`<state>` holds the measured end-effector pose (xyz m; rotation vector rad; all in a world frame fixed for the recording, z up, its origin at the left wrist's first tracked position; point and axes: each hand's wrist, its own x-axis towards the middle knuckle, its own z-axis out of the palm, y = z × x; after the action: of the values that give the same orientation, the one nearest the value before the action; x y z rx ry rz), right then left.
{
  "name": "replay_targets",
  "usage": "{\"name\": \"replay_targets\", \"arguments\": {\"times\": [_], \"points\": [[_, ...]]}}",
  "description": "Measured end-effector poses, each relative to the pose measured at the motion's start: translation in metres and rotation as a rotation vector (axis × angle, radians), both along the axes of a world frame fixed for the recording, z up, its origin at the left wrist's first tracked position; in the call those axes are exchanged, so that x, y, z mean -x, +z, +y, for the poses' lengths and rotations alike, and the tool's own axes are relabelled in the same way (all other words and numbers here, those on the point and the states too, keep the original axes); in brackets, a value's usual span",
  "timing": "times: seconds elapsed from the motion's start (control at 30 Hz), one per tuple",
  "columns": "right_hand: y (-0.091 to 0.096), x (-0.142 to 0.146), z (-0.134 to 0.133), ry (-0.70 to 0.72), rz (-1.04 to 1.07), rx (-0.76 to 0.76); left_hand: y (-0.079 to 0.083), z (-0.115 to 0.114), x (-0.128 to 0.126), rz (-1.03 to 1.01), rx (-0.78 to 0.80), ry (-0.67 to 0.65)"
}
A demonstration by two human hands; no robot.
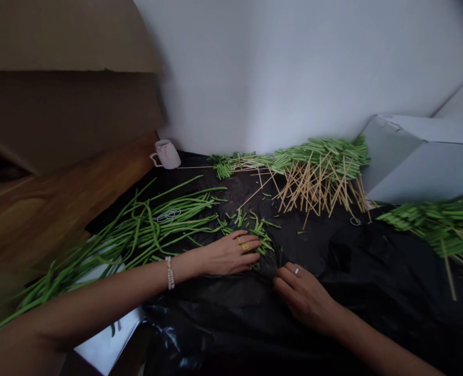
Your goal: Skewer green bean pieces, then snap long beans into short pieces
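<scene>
The left hand (231, 254) is lying palm down, fingers stretched almost flat and pointing toward three o'clock, its fingertips pressing on a small heap of cut bean pieces (257, 230) on the black plastic sheet (372, 271). It is not closing around anything. The right hand (304, 295) is resting at about four o'clock from that heap, fingers loosely curled and pointing toward ten o'clock, tips touching the sheet just beside the pieces; whether it is pinching anything under the fingers cannot be told.

The short pieces are lying scattered, pointing every way, with no common axis. At nine o'clock from the left hand the long whole beans (145, 230) are lying in a loose sheaf, their long axes running from about eight o'clock up toward two o'clock, cut ends nearest the heap. A rubber band (168, 215) is sitting on them.

Toward twelve o'clock, skewered beans (321, 167) are piling against the wall, sticks fanning downward. A white cup (166, 154) is standing at eleven o'clock, and a second pile of skewers (438, 222) at three o'clock.
</scene>
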<state>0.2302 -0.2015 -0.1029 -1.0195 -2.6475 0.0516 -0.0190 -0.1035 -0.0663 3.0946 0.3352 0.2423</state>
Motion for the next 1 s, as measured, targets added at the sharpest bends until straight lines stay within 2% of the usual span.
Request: {"name": "replay_targets", "arguments": {"times": [0.2, 0.33, 0.4, 0.47, 0.53, 0.6, 0.67, 0.73, 0.8, 0.9, 1.0], "points": [[0.001, -0.001, -0.001, 0.012, 0.043, 0.007, 0.002, 0.032, -0.011, -0.048, 0.026, 0.102], [0.002, -0.004, -0.001, 0.008, 0.082, 0.025, -0.002, 0.053, -0.008, -0.044, -0.014, 0.223], [0.002, -0.005, -0.002, -0.001, 0.089, 0.026, -0.001, 0.058, -0.006, -0.078, -0.021, 0.327], [0.003, -0.004, -0.002, -0.01, 0.097, 0.019, 0.0, 0.052, -0.007, -0.142, -0.003, 0.402], [0.002, -0.004, -0.002, -0.014, 0.107, 0.004, 0.0, 0.036, -0.013, -0.167, 0.006, 0.346], [0.002, -0.004, -0.003, -0.017, 0.112, -0.008, -0.003, 0.018, -0.022, -0.09, 0.014, 0.171], [0.001, -0.004, -0.003, -0.025, 0.115, -0.015, -0.008, 0.007, -0.031, -0.022, 0.038, 0.068], [0.001, -0.005, -0.003, -0.029, 0.122, -0.017, -0.012, 0.01, -0.037, 0.007, 0.051, 0.093], [0.0, -0.005, -0.002, -0.035, 0.129, -0.022, -0.015, 0.023, -0.037, 0.014, 0.032, 0.135], [-0.003, -0.005, -0.003, -0.055, 0.126, -0.026, -0.012, 0.046, -0.029, -0.002, -0.025, 0.236], [-0.001, -0.005, -0.005, -0.08, 0.108, -0.027, -0.007, 0.057, -0.015, -0.065, -0.053, 0.366]]}}
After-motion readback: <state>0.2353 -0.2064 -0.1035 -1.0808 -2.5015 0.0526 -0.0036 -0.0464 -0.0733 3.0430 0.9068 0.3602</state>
